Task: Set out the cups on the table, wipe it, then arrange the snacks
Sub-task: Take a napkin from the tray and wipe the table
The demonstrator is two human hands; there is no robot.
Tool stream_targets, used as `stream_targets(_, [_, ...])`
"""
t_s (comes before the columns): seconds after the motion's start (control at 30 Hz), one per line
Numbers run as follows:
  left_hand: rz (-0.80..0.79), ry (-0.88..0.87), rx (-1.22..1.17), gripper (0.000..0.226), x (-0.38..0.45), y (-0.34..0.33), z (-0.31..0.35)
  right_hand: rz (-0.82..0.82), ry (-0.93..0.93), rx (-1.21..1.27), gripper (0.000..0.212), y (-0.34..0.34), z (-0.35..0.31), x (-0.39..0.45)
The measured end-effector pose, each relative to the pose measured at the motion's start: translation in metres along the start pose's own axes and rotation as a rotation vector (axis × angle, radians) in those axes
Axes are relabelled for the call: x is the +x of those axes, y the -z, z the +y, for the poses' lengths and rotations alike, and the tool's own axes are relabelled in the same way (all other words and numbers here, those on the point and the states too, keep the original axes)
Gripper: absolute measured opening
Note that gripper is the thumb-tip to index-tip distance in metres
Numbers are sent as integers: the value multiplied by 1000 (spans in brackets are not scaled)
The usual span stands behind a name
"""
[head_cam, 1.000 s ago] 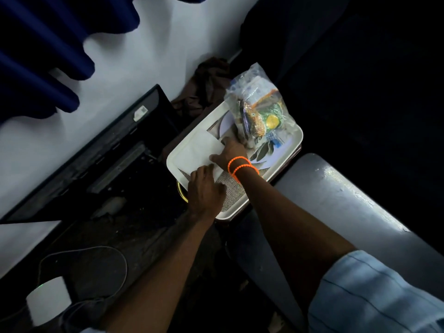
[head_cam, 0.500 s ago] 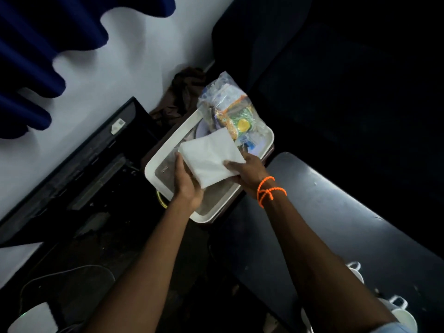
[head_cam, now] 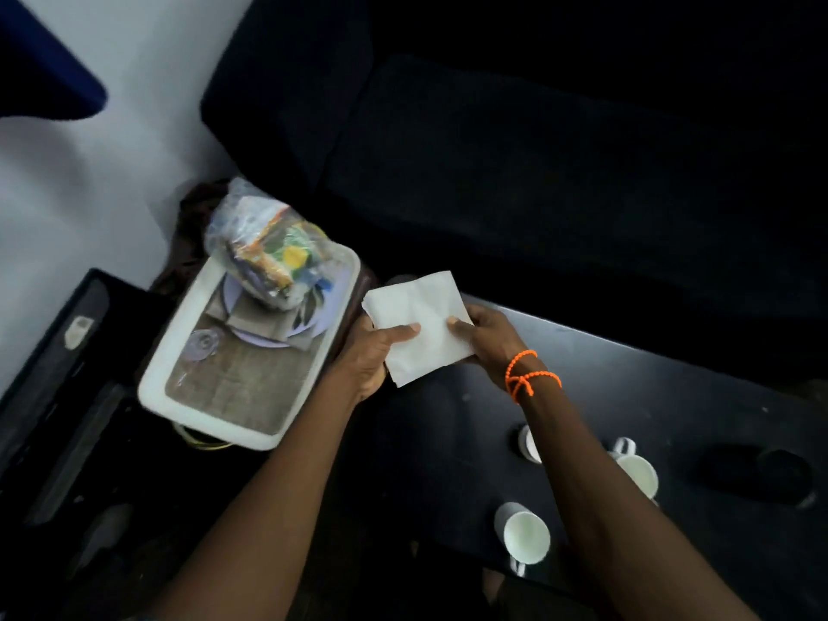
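Note:
A folded white napkin (head_cam: 419,322) is held in the air between both hands, above the left end of the dark table (head_cam: 627,396). My left hand (head_cam: 374,356) pinches its lower left edge with the thumb on top. My right hand (head_cam: 486,336), with orange bead bracelets at the wrist, pinches its right edge. Three white cups stand on the table: one (head_cam: 524,533) near the front, one (head_cam: 636,470) to the right of my right forearm, and one (head_cam: 528,443) half hidden behind that arm. A clear bag of snacks (head_cam: 269,251) lies on a plate in the white tray (head_cam: 179,396) to the left.
The tray sits on a low stand left of the table, with a small clear lid (head_cam: 204,345) on its mat. A black monitor (head_cam: 53,374) leans against the white wall. A dark sofa (head_cam: 537,172) runs behind the table. A dark object (head_cam: 757,475) lies on the table's right side.
Both hands lifted the napkin off the tray and carried it right, over the table's left end. The view swung right, and the cups came into sight.

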State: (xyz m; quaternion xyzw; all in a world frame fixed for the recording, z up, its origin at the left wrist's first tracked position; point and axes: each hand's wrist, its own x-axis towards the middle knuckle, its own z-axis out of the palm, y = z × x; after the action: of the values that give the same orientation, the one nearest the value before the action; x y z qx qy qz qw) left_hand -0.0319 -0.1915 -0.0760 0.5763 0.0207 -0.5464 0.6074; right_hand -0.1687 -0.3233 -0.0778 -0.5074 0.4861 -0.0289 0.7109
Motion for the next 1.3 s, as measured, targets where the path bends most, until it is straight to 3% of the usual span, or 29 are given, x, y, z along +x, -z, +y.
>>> stream_targets(0.1, [-85,125,46,46,2,-58,-27,186,54,65,21,59,19,-28])
stream_targets(0.23, [-73,281,148,31,-5,-137,-78,369,56,83,23,131,49,-69])
stream_targets(0.4, [-177,219,346,32,-18,-213,-125,513,-21,200,33,199,82,-113])
stream_targets(0.53, [-301,198,461,44,-31,-253,-151,623,22,182,16,244,105,-143])
stream_targets(0.7, [-396,235,467,38,-43,-296,-182,717,48,163,23,289,128,-187])
stream_targets(0.8, [-399,200,575,31,-58,-331,-211,792,44,26,30,314,139,-214])
stream_targets(0.93, [-426,31,842,47,-84,-377,-254,925,8,-207,46,342,152,-243])
stream_targets(1.07, [-524,50,1035,61,-103,-413,-287,923,-8,-526,49,374,169,-260])
stream_targets(1.3, [-528,244,1008,43,-107,-441,-317,710,-110,-728,57,415,167,-255])
